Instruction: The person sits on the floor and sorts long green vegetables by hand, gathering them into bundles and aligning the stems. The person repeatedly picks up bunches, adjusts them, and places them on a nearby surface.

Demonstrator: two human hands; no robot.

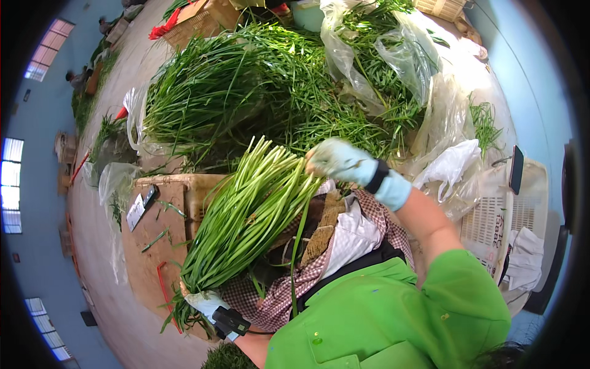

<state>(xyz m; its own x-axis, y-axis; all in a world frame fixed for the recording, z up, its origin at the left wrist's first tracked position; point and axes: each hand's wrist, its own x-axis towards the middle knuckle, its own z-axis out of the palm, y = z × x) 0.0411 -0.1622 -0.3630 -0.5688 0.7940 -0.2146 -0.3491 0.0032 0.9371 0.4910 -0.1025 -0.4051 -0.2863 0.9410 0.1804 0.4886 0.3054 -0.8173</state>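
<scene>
A thick bunch of garlic chives [249,212] lies slanted across my lap, its pale stalk ends up and its dark leaf tips towards the lower left. My left hand [205,304], in a pale glove with a small black device at the wrist, grips the bunch at the leaf end. At the stalk ends is my right hand [343,161], gloved in light blue with a black wristband and blurred by motion. Its curled fingertips pinch stalks at the bunch's edge. A single long leaf [298,253] hangs apart from the bunch. A checked apron [290,295] and cloths cover my lap.
A cleaver [142,207] and leaf scraps lie on a brown board [156,249]. Large heaps of chives [207,87] spread ahead, with plastic bags [355,69] among them. At right stands a white crate [479,230] bearing writing, near a phone [516,169]. Other people [78,79] sit far left.
</scene>
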